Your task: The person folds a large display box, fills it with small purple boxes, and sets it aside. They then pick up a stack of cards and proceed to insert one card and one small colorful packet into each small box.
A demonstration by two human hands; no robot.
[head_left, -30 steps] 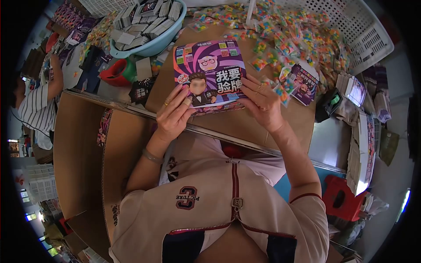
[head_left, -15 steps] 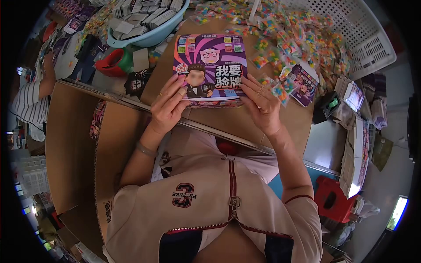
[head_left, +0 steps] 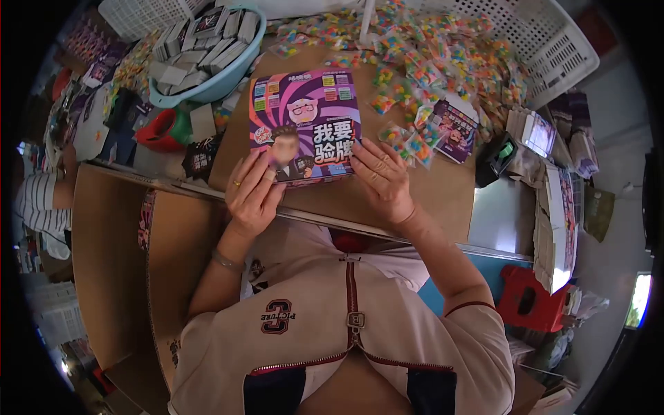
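Cardboard sheet (head_left: 432,204) on the bench (head_left: 503,218) lies beneath the purple cartoon-printed box (head_left: 302,131), equally near both hands: left hand (head_left: 252,198) at its near-left corner, right hand (head_left: 384,180) at its right edge, each grip half-curled, holding it.

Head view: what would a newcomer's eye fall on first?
First, the purple printed cardboard box at upper centre, left hand and right hand at its near corners. Beyond it, to the right, spreads a heap of small clear plastic bags with bright multicoloured contents. At upper left, a light-blue plastic basin holds whitish card-like stacks.
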